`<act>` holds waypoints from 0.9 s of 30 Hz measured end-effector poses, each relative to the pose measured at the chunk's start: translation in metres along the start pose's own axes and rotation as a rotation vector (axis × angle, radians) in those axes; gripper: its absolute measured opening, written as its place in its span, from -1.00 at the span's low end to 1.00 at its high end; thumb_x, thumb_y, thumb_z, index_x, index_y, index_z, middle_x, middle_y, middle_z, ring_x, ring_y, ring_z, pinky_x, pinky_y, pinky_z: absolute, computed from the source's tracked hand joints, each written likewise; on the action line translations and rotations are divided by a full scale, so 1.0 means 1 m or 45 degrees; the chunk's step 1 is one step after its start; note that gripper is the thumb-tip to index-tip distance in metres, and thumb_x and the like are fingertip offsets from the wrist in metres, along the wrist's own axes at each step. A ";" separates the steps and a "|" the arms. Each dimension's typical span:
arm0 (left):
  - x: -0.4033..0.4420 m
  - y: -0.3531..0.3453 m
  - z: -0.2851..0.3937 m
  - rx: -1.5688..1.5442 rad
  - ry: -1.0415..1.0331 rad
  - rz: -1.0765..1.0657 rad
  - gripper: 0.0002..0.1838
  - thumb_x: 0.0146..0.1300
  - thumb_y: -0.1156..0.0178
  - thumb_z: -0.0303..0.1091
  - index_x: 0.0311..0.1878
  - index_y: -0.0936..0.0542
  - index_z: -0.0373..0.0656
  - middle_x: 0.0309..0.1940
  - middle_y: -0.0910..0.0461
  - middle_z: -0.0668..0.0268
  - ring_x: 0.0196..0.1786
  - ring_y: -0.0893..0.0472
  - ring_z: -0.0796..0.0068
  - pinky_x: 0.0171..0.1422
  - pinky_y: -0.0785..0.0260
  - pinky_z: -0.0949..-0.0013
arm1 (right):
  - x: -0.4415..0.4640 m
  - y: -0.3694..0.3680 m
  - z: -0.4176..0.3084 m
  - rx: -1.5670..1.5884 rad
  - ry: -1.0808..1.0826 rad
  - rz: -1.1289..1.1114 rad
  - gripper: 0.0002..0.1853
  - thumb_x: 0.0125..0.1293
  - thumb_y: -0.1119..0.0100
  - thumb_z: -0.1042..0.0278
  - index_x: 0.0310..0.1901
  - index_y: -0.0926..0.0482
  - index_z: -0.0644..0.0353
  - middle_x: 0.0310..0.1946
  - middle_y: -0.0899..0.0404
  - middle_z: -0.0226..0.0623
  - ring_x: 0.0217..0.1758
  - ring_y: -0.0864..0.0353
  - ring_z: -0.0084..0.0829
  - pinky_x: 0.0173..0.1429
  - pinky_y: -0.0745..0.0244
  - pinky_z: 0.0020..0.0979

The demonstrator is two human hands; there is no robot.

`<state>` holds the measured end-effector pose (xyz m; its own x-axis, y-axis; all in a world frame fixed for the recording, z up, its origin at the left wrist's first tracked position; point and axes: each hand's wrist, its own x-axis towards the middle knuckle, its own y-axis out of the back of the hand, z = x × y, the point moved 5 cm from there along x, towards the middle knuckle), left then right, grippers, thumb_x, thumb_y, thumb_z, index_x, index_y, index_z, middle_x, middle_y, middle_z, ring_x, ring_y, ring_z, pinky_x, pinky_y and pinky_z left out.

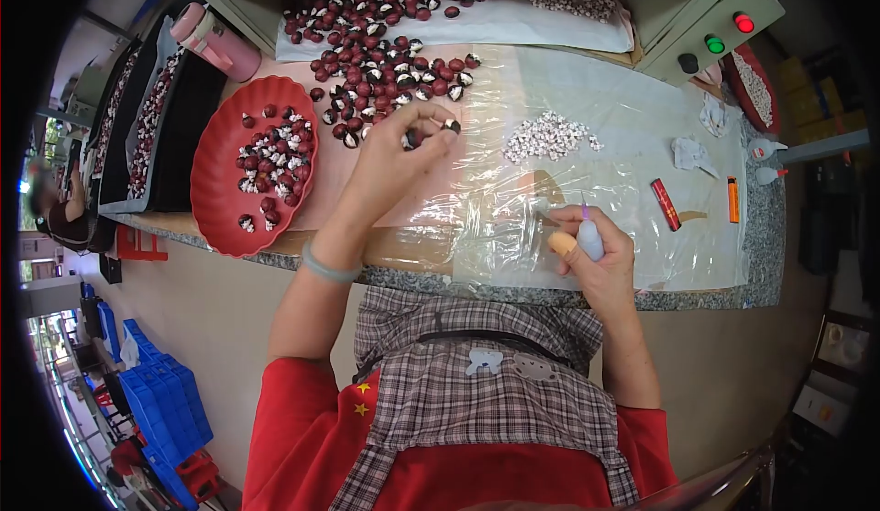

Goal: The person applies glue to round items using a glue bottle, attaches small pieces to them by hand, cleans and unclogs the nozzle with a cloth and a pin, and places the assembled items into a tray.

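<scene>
Above the plastic-covered table (642,254), my left hand (401,153) pinches a small dark and white piece (451,126) between its fingertips. Another dark round piece shows within its curled fingers. My right hand (598,259) is wrapped round a small translucent bottle (589,239) with a thin purple tip; one finger wears a tan cover. Loose dark red and white pieces (394,80) lie just beyond my left hand. Between and beyond my hands is a pile of small white bits (548,137).
A red scalloped tray (209,181) with red and white pieces is at left, near a pink flask (215,42). At right lie a red tube (665,205), an orange lighter (733,199) and crumpled tissue (694,155). Another person (69,204) is at far left.
</scene>
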<state>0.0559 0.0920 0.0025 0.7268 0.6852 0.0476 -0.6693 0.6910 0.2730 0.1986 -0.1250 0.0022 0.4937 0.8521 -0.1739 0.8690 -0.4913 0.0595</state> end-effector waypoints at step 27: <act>-0.073 -0.078 -0.006 -1.304 0.567 -0.358 -0.70 0.25 -0.22 -0.37 0.01 -0.56 -0.26 -0.19 -0.60 0.19 -0.30 -0.51 0.60 -0.43 -0.21 0.69 | -0.005 0.012 -0.028 0.132 0.392 0.220 -0.56 0.20 -0.28 0.49 0.11 -0.40 0.32 -0.26 -0.58 -0.19 -0.44 -0.57 -0.55 -0.44 -0.47 -0.61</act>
<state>0.0542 -0.0104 -0.0282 0.8878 0.3573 -0.2902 -0.4518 0.5554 -0.6982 0.2076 -0.1302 0.0315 0.6339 0.7616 0.1348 0.7715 -0.6350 -0.0402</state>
